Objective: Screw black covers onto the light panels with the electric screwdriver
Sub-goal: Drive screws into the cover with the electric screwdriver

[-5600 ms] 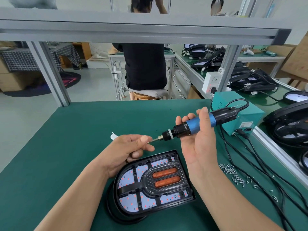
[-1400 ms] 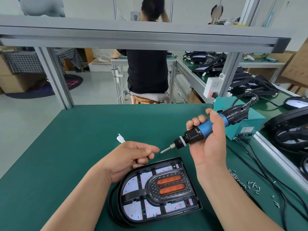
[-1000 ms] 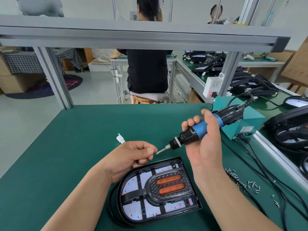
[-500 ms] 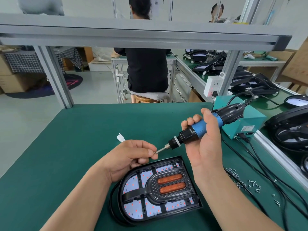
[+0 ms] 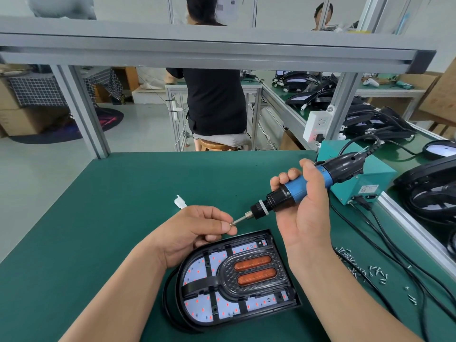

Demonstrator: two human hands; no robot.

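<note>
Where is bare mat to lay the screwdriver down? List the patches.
Bare green mat runs left of the white connector and light panel, and beyond the connector to the far edge. Right of the panel is crowded: loose screws, black cables, teal box.

The green bench bears a light panel, screws, teal box.

Honestly nothing legible here. There's a small white sticker on the front of the teal box at the right edge of the desk. It has printed lines, but they're too tiny and blurry to read. Same for the sheets of paper on the far wall. The dark floor mat has a pink graphic I can't make out.
</note>
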